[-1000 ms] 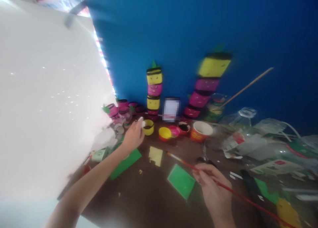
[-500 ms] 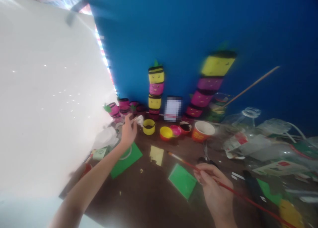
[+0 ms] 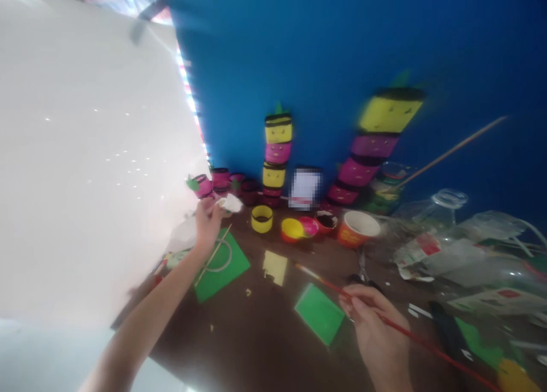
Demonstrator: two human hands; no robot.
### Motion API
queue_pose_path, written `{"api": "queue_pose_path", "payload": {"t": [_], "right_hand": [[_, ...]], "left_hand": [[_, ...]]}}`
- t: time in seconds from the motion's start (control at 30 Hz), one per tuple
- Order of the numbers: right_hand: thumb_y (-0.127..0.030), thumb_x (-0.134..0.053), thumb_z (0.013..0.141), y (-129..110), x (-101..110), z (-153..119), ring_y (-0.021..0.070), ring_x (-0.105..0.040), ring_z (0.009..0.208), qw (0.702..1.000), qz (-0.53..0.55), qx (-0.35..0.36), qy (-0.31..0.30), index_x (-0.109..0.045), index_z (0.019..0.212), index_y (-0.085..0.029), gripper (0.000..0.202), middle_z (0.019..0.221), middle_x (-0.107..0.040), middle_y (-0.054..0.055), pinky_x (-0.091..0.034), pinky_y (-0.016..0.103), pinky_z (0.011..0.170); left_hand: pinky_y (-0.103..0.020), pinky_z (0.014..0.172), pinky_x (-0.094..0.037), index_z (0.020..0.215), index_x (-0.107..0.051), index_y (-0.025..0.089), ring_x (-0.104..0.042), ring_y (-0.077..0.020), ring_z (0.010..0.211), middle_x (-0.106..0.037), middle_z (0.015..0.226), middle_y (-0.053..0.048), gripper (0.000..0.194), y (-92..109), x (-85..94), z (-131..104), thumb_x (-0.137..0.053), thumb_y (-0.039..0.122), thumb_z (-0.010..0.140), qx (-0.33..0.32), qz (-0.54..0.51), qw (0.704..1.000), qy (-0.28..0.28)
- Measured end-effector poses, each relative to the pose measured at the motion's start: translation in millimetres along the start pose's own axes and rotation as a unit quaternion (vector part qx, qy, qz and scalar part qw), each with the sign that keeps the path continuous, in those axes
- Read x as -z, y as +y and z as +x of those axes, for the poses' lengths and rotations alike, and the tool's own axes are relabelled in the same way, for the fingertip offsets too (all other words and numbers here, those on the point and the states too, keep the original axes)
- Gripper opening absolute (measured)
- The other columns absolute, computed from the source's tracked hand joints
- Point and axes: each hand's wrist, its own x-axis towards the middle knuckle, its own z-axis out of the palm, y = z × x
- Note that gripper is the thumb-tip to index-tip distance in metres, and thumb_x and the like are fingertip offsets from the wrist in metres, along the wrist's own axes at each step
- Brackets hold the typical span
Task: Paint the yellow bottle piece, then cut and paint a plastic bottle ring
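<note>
Two hands (image 3: 207,227) (image 3: 379,328), one paintbrush (image 3: 419,339), one white wad (image 3: 232,203)

I can't make out whether the left hand (image 3: 208,224) touches the blurry white scrap (image 3: 231,203) beside it. The paintbrush (image 3: 316,276) is partly covered by the right hand's (image 3: 380,326) fingers, and its tail end runs out of view at the bottom. The upright screen (image 3: 305,188) shows only coarse squares, unreadable. Plastic bottles (image 3: 504,269) smear off rightward; a yellow piece (image 3: 515,375) is cut off below.
</note>
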Motion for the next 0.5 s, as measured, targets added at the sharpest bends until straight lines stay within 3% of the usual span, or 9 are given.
{"api": "queue_pose_path", "payload": {"t": [0.07, 0.17, 0.27, 0.4, 0.5], "right_hand": [[-0.028, -0.074, 0.061, 2, 1, 0, 0.0143, -0.059, 0.056, 1.0, -0.004, 0.0, -0.001, -0.067, 0.067, -0.018, 0.013, 0.065, -0.063, 0.002, -0.047, 0.024, 0.051], [-0.028, -0.074, 0.061, 3, 2, -1, 0.0141, -0.059, 0.057, 1.0, -0.006, -0.003, -0.002, -0.067, 0.068, -0.018, 0.013, 0.065, -0.063, 0.002, -0.047, 0.024, 0.052], [-0.028, -0.074, 0.06, 2, 1, -2, 0.0141, -0.06, 0.058, 1.0, -0.004, -0.013, -0.002, -0.067, 0.067, -0.019, 0.013, 0.065, -0.064, 0.002, -0.047, 0.023, 0.053], [-0.027, -0.076, 0.058, -2, -3, -3, 0.0138, -0.06, 0.058, 1.0, 0.006, -0.017, 0.002, -0.068, 0.066, -0.019, 0.013, 0.065, -0.064, 0.002, -0.048, 0.023, 0.052], [-0.03, -0.078, 0.053, -8, -8, -4, 0.0129, -0.058, 0.054, 0.998, 0.037, -0.047, 0.013, -0.068, 0.061, -0.019, 0.017, 0.061, -0.063, 0.002, -0.046, 0.022, 0.049]], "left_hand": [[-0.027, 0.062, -0.054, 0.105, -0.048, 0.018, -0.069, -0.0158, 0.067, -0.069, 0.074, -0.003, 0.039, 12, 15.0, 1, -0.061, 0.041, 0.077, 0.018, -0.032, 0.999, 0.014], [-0.028, 0.064, -0.054, 0.103, -0.054, 0.016, -0.069, -0.0173, 0.07, -0.071, 0.073, -0.005, 0.039, 36, 45.0, 4, -0.064, 0.041, 0.074, -0.019, -0.004, 0.999, 0.044], [-0.029, 0.066, -0.054, 0.094, -0.061, 0.015, -0.07, -0.0195, 0.074, -0.073, 0.079, -0.007, 0.032, 55, 75.0, 7, -0.062, 0.041, 0.075, -0.063, 0.128, 0.987, 0.067], [-0.032, 0.08, -0.052, 0.09, -0.067, 0.018, -0.069, -0.0197, 0.08, -0.073, 0.089, -0.006, 0.023, 55, 104.9, 9, -0.052, 0.034, 0.082, -0.153, 0.369, 0.914, 0.063], [-0.038, 0.085, -0.051, 0.094, -0.068, 0.02, -0.068, -0.0238, 0.085, -0.073, 0.094, -0.007, 0.025, 41, 117.7, 6, -0.046, 0.026, 0.084, -0.15, 0.503, 0.851, 0.006]]}}
